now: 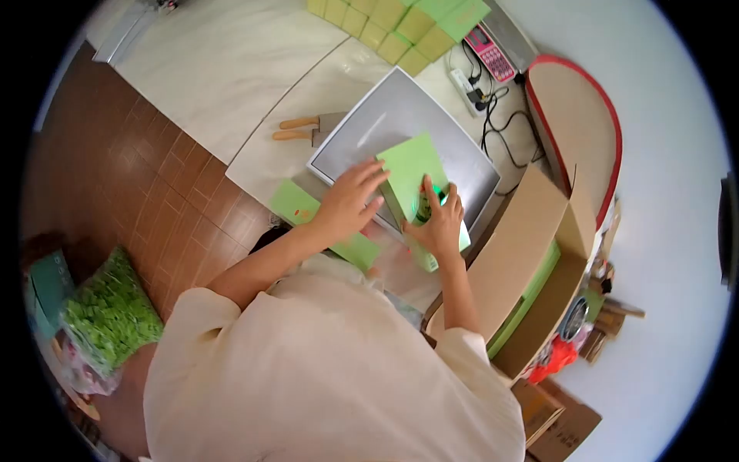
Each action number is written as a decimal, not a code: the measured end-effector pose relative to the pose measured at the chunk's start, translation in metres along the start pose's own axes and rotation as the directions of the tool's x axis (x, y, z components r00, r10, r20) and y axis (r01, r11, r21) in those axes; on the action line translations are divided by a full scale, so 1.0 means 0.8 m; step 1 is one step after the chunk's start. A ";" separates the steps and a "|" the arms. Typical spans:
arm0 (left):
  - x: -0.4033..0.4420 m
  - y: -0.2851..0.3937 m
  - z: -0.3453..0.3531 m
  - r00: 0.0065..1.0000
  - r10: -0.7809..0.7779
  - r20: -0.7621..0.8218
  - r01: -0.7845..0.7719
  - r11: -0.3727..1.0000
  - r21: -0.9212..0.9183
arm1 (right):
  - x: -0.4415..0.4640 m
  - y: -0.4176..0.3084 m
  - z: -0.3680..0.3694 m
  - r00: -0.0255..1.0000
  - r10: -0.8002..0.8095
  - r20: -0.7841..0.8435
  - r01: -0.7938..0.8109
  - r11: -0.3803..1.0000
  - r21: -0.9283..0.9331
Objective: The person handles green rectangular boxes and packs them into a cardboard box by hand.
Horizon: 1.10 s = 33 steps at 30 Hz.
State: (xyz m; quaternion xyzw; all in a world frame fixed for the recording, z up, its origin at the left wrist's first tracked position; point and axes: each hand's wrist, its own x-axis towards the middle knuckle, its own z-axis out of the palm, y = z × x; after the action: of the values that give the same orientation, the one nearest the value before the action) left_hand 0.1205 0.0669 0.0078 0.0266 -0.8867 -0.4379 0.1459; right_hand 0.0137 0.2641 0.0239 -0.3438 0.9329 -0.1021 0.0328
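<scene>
A light green box (412, 162) lies at an angle over the metal top of a platform scale (369, 127), with a dark round patch and a bright green glint on its face. My right hand (440, 222) grips the box near its lower end, thumb at the left edge and fingers over the face and right edge. My left hand (348, 202) is open, fingers spread, the tips at the box's upper left edge. Below the scale, a green carton piece (291, 202) with small red print lies partly under my left forearm.
Two wooden-handled tools (296, 129) lie left of the scale. Several green boxes (385, 35) are stacked at the back, near a pink keypad (491, 54) and a power strip (466, 91) with cables. An open cardboard box (504, 246) stands right. A bag of green shreds (112, 316) sits lower left.
</scene>
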 end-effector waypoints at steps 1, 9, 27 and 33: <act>-0.003 0.002 -0.002 1.000 -0.007 -0.030 0.007 1.000 0.000 | 0.002 -0.007 -0.011 1.000 0.011 0.019 -0.011 1.000 -0.009; -0.063 -0.023 -0.053 0.939 -0.307 -0.153 0.263 0.931 -0.254 | 0.074 -0.023 -0.032 0.988 -0.009 0.153 0.030 0.989 -0.142; -0.118 -0.031 -0.072 0.907 -0.393 -0.149 0.355 0.907 -0.228 | 0.088 -0.004 0.044 0.960 -0.041 -0.277 0.066 0.994 0.082; -0.099 -0.031 -0.069 0.931 -0.346 -0.111 0.296 0.899 -0.322 | -0.007 0.003 0.026 0.966 0.090 -0.240 -0.075 0.994 0.074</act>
State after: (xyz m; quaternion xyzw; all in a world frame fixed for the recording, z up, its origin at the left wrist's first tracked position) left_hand 0.2098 0.0234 0.0015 0.1868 -0.7780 -0.5815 0.1469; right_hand 0.0188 0.2661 0.0029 -0.2884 0.9396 -0.1722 -0.0665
